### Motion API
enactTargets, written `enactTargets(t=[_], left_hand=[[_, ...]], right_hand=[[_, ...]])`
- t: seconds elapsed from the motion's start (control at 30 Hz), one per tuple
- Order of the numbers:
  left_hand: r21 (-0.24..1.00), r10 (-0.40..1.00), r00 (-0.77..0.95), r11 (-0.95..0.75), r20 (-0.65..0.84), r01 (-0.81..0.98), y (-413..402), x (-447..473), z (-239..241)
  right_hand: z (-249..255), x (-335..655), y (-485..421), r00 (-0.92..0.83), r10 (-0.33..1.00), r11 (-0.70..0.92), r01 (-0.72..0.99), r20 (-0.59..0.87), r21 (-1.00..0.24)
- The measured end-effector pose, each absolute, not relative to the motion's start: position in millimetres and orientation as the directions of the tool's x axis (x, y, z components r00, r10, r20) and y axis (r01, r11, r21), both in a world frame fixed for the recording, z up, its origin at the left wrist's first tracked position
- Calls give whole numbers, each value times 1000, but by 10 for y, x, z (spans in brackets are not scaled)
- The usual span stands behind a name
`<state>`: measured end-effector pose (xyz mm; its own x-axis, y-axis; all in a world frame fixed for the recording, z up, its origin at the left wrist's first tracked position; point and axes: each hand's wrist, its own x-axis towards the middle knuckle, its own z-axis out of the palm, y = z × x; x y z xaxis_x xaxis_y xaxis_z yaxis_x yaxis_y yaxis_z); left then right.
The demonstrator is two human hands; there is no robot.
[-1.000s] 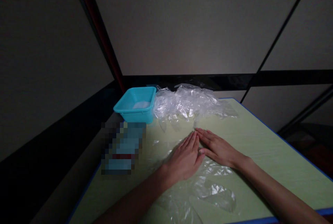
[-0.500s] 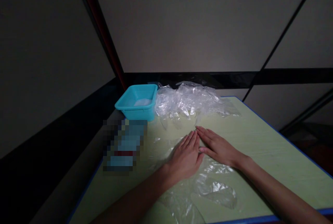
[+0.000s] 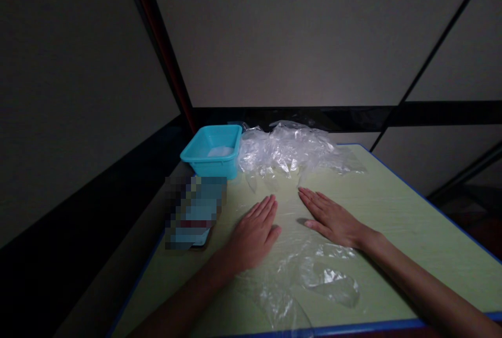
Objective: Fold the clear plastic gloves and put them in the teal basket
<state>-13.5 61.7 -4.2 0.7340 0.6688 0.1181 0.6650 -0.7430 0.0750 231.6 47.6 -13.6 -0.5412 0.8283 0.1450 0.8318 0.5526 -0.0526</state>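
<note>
A clear disposable plastic glove (image 3: 329, 281) lies spread on the table, its cuff end near the front edge and a rounded thumb-like part to the right. My left hand (image 3: 254, 236) is palm down over the glove's left side, fingers stretched out and nothing gripped. Flat on the right side is my right hand (image 3: 333, 218), its fingers straight and its thumb apart, touching or just above the film. A gap separates the two hands. The glove's finger end is hard to make out against the tabletop.
A crumpled pile of clear plastic (image 3: 290, 149) sits at the table's back. Beside it, a turquoise basin (image 3: 212, 162) has something white inside. A blurred-out flat object, perhaps a phone (image 3: 200, 212), lies at the left. The yellow-green table (image 3: 400, 223) has a blue edge; walls stand close behind.
My left hand has slid left, away from my right hand; the two were touching at the fingertips before. My right hand has barely moved. The view has shifted slightly.
</note>
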Motion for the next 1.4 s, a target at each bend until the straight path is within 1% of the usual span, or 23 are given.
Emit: enactTargets(t=[0.17,0.33,0.57,0.77,0.87,0.97,1.0,1.03,1.07,1.13,1.2,1.3,1.4], left_hand=[[76,725,677,-687,126,723,593,-412,-67],[48,761,639,-646,110,761,554,-440,-48],[17,785,587,-602,197,799,679,-304,-112],[18,776,578,-601,253,799,762,-296,-165],[12,777,577,-599,253,801,762,-297,-169],[20,776,579,-602,250,798,763,-293,-169],[25,775,580,-604,253,796,765,-292,-170],[30,774,580,-606,255,795,768,-291,-172],[32,774,581,-607,253,794,771,-290,-173],[28,776,582,-605,243,796,776,-289,-174],[18,779,582,-602,235,798,780,-288,-171],[5,775,591,-607,223,794,785,-289,-163],[-2,770,602,-616,213,788,788,-295,-162]], right_hand=[[-106,2314,471,-536,838,543,837,107,-64],[-109,2362,540,-545,833,552,828,93,-95],[-89,2446,867,-568,823,566,814,24,-130],[-73,2614,1026,-591,806,587,797,20,-144],[-43,2851,1016,-527,849,525,837,29,-151],[42,2944,881,-409,911,412,897,52,-157],[77,2899,808,-370,926,376,913,71,-157],[107,2814,727,-311,941,330,930,134,-164],[130,2698,644,-292,938,323,932,186,-164],[136,2433,498,-372,906,402,906,203,-132],[91,2230,409,-445,884,460,882,144,-100],[-18,2189,373,-428,899,435,897,98,-76],[-99,2359,372,-413,904,421,905,107,-65]])
